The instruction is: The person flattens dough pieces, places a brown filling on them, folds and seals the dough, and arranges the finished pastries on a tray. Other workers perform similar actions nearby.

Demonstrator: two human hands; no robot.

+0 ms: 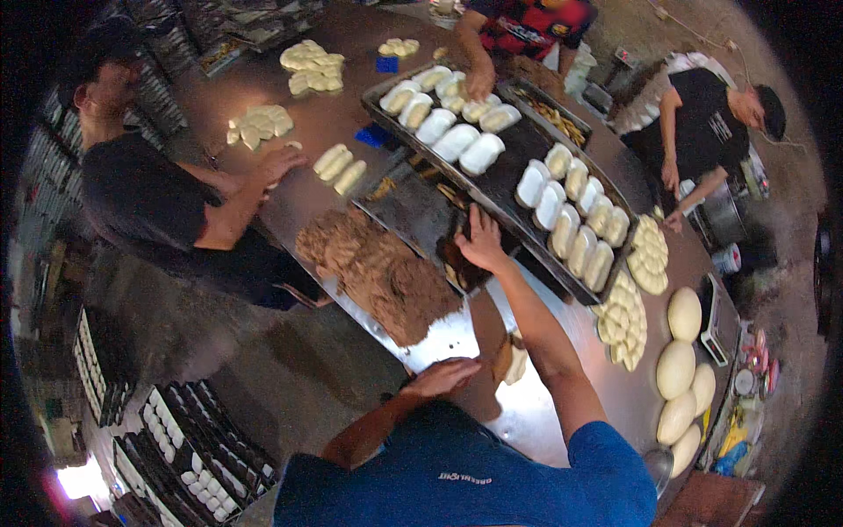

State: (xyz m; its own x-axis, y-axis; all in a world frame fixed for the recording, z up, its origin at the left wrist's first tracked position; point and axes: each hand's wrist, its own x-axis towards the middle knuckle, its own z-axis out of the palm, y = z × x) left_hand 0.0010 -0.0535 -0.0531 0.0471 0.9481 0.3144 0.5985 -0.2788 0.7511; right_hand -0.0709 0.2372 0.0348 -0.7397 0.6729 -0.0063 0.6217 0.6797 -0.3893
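My left hand point(444, 377) is held flat at the near table edge, its fingers stretched to the right, with nothing visible in it. Just beyond it lies a heap of crumbly brown filling point(388, 283) on the steel table. My right hand point(482, 240) reaches forward to a dark shallow tray point(421, 204) holding a few brown strips. Its fingertips are over dark contents, and I cannot tell whether they grip anything. Right above this hand runs the rim of a large black baking tray point(510, 204), with white paper cups point(484, 155), many holding dough pieces.
Cut dough mounds point(622, 319) and smooth dough balls point(675, 379) lie at the right, near a scale point(718, 323). Shaped dough rolls point(339, 168) rest at the left by a co-worker's hand point(283, 165). Another person's hand point(481, 82) touches the cups. Loaded racks point(191, 454) stand lower left.
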